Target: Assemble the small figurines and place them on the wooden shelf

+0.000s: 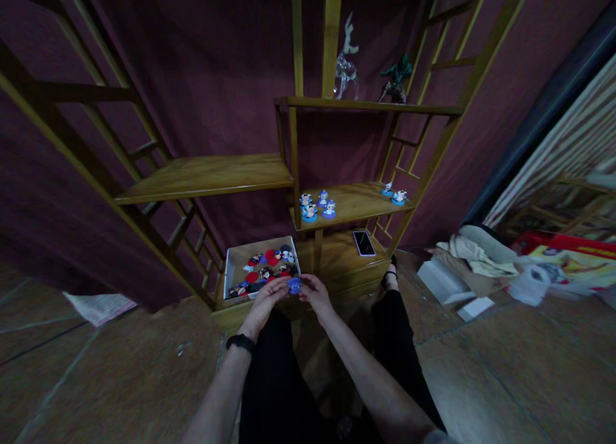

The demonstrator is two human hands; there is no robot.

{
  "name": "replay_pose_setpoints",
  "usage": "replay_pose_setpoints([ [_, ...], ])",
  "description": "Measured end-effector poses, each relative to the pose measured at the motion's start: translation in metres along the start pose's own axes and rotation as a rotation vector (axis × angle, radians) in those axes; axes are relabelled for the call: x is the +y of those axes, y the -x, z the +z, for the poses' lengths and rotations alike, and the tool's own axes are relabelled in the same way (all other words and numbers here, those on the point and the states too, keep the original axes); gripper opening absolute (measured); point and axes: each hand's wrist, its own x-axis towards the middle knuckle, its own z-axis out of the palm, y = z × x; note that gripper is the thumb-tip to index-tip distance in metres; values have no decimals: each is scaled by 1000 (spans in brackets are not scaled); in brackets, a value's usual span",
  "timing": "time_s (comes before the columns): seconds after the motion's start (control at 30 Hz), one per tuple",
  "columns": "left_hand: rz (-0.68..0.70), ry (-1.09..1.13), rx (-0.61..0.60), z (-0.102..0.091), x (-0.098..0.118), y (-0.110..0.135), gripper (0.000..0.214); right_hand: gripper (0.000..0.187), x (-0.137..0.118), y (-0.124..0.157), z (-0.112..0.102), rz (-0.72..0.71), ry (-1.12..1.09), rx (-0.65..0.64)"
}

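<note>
Both my hands meet in front of me over a small blue figurine (294, 285). My left hand (267, 298) pinches it from the left, and my right hand (314, 292) grips it from the right. Just behind them a white box (233, 256) full of several red, black and blue figurines rests on the lowest wooden shelf. Several blue-based figurines (317, 206) stand on the middle shelf above, with two more (394, 194) at its right end.
A phone (364, 243) lies on the lowest shelf at the right. A glass deer (346, 65) and a dark green ornament (397, 79) stand on the top shelf. White boxes, cloth and bags (474, 271) clutter the floor at the right. A paper (99, 306) lies left.
</note>
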Motion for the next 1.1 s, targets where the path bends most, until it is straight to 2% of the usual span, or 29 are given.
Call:
replay_pose_setpoints([
  [0.33,-14,36,-25,1,1,0,40,31,-2,6,0,1,-36,-29],
  [0.7,33,-30,-14,-1,0,-1,36,34,2,5,-4,-40,-95,-67],
  [1.1,41,-80,-9,-4,-8,-4,41,34,1,7,0,-11,-6,-6],
])
